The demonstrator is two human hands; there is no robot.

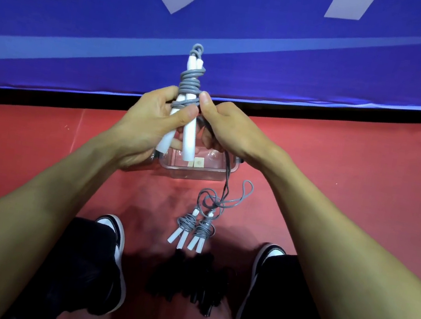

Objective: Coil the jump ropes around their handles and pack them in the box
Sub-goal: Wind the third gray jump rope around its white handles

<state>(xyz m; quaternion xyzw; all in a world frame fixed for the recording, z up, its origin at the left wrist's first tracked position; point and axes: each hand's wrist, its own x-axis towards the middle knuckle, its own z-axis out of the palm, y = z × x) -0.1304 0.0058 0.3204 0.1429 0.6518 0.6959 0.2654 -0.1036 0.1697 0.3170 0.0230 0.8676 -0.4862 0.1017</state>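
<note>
Seen from above, a person crouches on a red floor [44, 153] in front of a blue banner [270, 60] with pale lettering. The left hand [152, 127] grips a pair of white handles [189, 138] held side by side and pointing up and away, its fingers and thumb curled around them. A grey rope [190, 83] is coiled several turns around the upper part of the handles. The right hand [224, 126] pinches the rope beside the handles, thumb pressed on top, and the loose rope hangs down from it to the floor. Directly below the hands sits a clear plastic box [197, 171], partly hidden by them. Nearer the person, between two black-and-white shoes [113, 259], lie two already coiled jump ropes [192, 230] side by side, white handles pointing toward the person. A dark pile of black ropes [188, 282] lies just below them.
</note>
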